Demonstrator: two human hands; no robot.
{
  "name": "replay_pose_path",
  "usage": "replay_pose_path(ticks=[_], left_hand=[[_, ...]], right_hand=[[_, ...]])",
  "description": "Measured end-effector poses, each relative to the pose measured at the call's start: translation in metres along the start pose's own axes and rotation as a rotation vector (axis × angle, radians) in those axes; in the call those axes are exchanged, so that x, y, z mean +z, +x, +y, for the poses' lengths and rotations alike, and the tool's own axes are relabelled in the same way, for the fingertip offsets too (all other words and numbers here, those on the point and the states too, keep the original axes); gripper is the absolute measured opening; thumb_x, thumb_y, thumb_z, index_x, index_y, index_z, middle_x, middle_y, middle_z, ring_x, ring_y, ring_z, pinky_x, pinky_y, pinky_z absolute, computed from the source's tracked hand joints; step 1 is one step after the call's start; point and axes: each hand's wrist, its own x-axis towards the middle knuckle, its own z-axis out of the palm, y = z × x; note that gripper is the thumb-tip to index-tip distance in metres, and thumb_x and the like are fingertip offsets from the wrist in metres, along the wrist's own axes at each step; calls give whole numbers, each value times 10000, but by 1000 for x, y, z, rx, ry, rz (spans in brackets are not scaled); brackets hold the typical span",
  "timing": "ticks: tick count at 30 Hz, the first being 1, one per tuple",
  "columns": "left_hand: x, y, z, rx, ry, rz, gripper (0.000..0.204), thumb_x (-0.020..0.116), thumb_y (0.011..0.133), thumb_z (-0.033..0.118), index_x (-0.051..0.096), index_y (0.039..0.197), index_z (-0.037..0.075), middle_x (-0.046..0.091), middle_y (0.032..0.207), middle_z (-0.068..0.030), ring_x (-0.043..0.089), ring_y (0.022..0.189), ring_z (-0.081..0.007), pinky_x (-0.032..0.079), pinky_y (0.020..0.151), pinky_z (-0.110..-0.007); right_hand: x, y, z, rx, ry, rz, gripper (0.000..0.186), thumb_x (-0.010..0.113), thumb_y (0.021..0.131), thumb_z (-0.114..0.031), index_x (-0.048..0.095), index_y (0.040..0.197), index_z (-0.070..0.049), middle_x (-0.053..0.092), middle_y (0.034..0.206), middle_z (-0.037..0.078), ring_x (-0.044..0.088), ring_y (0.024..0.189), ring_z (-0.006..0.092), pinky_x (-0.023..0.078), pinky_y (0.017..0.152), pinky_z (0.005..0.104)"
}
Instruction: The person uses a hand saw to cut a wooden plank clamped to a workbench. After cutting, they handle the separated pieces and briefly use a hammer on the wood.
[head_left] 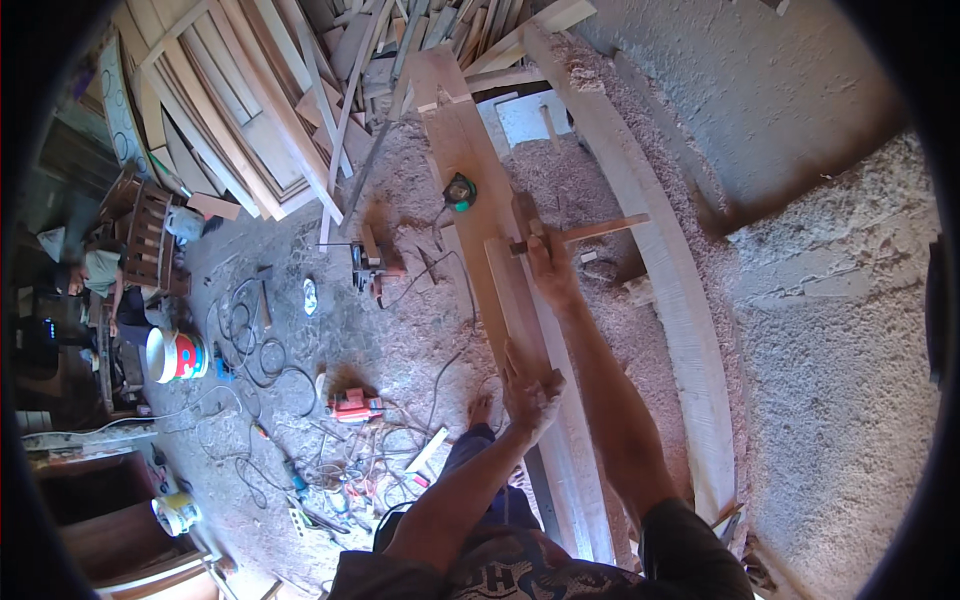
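Observation:
A long wooden plank [470, 150] runs away from me like a bench top. On it lies a narrower piece of wood [517, 300]. My left hand [528, 398] grips this piece near its close end, fingers along its left side and thumb across to the right. Farther up, my right hand [547, 262] is closed around a brown wooden tool with a short cross-handle, which looks like a hand plane [525, 213]. The tool is at the far end of the narrow piece; my hand hides part of it. A small green and black object [460, 192], perhaps a tape measure, sits beyond on the plank.
A long curved timber [655, 210] lies right, among shavings by the wall. Stacked boards [230, 100] lean at the far left. A red power tool [355, 405], tangled cords [262, 362] and a bucket [176, 356] are on the floor. Another person [105, 275] is at the left.

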Motion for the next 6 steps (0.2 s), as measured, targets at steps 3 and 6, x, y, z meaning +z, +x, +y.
replay_pose_path(ticks=[3, 6], left_hand=[[-12, -2, -22, 113, -23, 104, 1066, 797, 838, 297, 128, 1600, -32, 315, 1527, -375, 380, 1391, -540, 351, 1164, -567], [-23, 3, -31, 336, -119, 133, 1086, 813, 852, 343, 121, 1622, 16, 262, 1567, -364, 330, 1431, -526, 306, 1189, -593]], right_hand=[[-22, -40, -70, 16, -44, -223, 580, 603, 1032, -320, 369, 1514, -98, 687, 1137, 217, 679, 1063, 327, 515, 897, 427], [-77, -76, -109, 102, -162, -504, 891, 667, 976, -428, 123, 1632, -169, 659, 1282, 261, 652, 1224, 357, 498, 1047, 440]])
